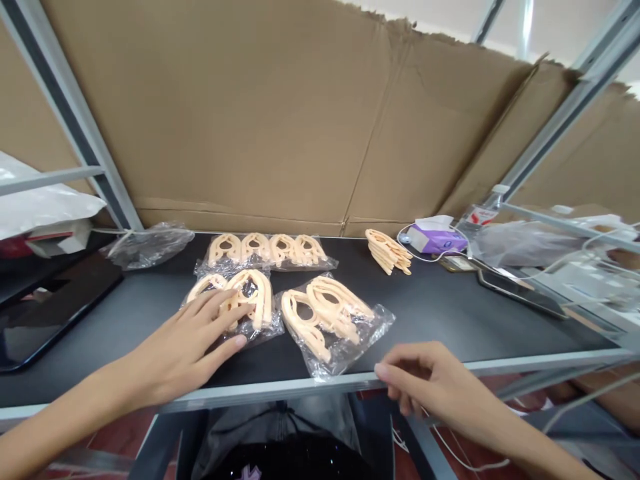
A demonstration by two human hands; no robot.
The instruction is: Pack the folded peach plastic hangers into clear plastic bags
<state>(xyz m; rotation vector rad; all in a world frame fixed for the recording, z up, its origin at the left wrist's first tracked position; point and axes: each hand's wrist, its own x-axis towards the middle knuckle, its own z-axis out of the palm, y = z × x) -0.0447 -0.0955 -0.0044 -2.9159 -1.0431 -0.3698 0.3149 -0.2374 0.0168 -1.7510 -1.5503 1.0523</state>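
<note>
My left hand (195, 333) lies with fingers stretched over a clear bag of cream folding hangers (260, 300), covering part of them. To its right, another bagged pair of folding hangers (330, 307) rests near the table's front edge. My right hand (425, 377) is over that edge, just right of this bag and apart from it. Its fingers are curled, with thumb and index tips close together and nothing visible between them. Farther back lies a row of bagged folding hangers (267, 249). A loose stack of similar cream hangers (387, 251) sits at the back right, unbagged.
A crumpled clear bag (153, 245) lies at the back left, near a glossy black panel (55, 300). At right are a purple tissue box (435, 239), a plastic bottle (485, 210), a dark tablet-like device (523, 292) and white cables. Cardboard (250, 120) walls the back.
</note>
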